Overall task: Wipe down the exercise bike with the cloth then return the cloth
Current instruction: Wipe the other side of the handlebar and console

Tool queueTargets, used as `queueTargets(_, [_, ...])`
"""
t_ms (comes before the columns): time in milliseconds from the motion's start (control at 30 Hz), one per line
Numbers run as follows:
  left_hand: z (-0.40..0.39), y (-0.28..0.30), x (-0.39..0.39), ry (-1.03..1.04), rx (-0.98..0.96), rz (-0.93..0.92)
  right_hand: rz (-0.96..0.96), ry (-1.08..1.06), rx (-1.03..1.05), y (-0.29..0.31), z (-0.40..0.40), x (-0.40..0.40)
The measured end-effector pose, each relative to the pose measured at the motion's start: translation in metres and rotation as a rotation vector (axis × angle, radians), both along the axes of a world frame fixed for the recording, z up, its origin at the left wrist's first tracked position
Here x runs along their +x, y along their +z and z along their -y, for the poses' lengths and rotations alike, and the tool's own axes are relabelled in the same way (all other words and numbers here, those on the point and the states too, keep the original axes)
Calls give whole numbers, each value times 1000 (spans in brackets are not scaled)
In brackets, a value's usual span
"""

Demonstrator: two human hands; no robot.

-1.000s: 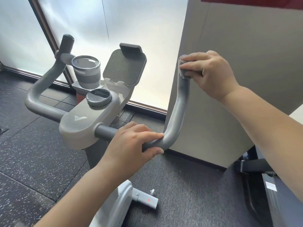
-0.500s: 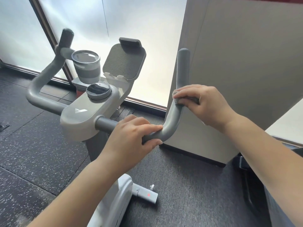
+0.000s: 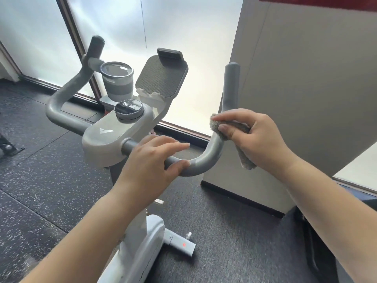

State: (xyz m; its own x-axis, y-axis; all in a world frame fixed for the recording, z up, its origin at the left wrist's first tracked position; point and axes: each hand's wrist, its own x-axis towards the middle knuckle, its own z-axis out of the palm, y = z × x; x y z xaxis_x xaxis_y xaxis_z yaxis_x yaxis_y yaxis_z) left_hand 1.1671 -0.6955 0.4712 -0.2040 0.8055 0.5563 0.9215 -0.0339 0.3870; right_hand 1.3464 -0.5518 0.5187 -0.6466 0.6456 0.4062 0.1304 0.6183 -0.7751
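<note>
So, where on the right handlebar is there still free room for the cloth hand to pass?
The upright end of the right handlebar, above the right hand and cloth, is bare. So is the short bend between both hands. Lower down it is crowded: the left hand grips the bar beside the grey console.

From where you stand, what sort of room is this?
Most likely a gym or home workout room. An exercise bike stands on speckled rubber flooring, the kind laid under fitness gear, beside frosted glass panels. Part of some other equipment shows at the left edge.
</note>
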Motion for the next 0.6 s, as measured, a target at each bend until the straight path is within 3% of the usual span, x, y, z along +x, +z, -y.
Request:
queueTargets(67, [6, 7, -6, 100, 14, 44, -2, 11, -53, 14, -4, -7])
queueTargets(267, [24, 16, -38, 271, 27, 38, 247, 213, -213, 38, -9, -46])
queueTargets(467, [29, 18, -77, 256, -65, 24, 526, 251, -113, 25, -7, -110])
queueTargets(600, [19, 17, -104, 201, -79, -23, 647, 251, -168, 5, -7, -147])
